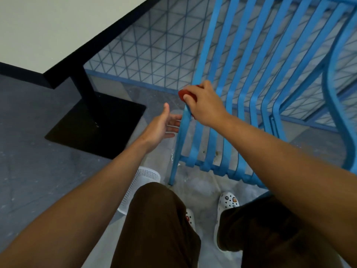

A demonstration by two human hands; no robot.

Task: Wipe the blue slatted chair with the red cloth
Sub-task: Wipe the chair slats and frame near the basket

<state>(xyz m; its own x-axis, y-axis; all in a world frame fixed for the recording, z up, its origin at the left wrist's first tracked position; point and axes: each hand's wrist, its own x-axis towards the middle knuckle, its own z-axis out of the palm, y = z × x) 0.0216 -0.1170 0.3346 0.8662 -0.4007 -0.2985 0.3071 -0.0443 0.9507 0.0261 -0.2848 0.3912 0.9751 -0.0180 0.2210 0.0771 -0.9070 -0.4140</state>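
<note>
Red cloth, soft and bunched, is clenched in the right hand against the blue slatted chair's leftmost slat; the left hand hovers, fingers spread. Rigid slats should resist firm pressure.

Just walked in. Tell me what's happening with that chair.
A person stands over the blue slatted chair, wiping it. The right hand presses the bunched red cloth against the leftmost slat, near where seat meets back. The left hand is open, fingers spread beside the chair's left edge, holding nothing. A white table stands to the left.
</note>
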